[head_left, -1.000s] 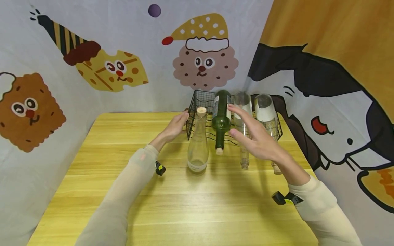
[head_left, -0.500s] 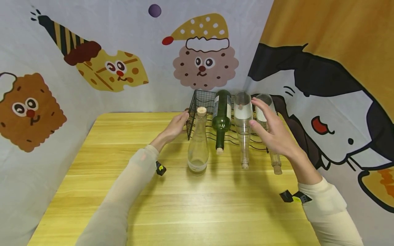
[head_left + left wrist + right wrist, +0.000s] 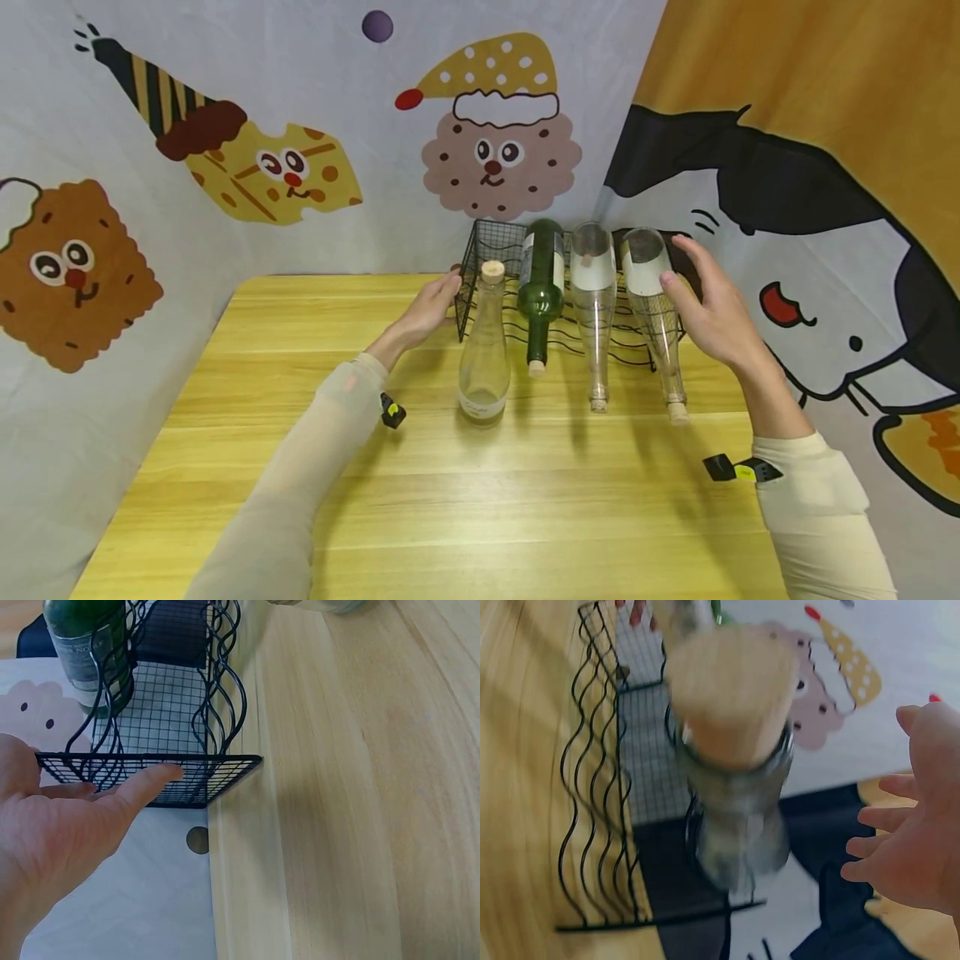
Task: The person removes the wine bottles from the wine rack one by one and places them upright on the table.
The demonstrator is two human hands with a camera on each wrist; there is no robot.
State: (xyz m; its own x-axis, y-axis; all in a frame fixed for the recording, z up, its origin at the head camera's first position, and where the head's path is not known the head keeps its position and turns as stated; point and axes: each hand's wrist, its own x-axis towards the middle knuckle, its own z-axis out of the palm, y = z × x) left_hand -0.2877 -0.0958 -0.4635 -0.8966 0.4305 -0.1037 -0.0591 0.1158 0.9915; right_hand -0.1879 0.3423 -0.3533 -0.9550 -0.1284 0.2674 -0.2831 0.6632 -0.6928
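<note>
A clear bottle [image 3: 660, 325] lies at the right end of the black wire rack [image 3: 498, 237], its long body pointing neck and cork [image 3: 678, 412] first toward the bench's [image 3: 480, 508] near side. Its white label [image 3: 647, 278] shows no words I can read. The right hand [image 3: 716, 312] is just beside it, fingers spread; a second ago it was by the green bottle [image 3: 541, 292]. The left hand [image 3: 427, 312] touches the rack's left side; I cannot tell if its fingers curl.
</note>
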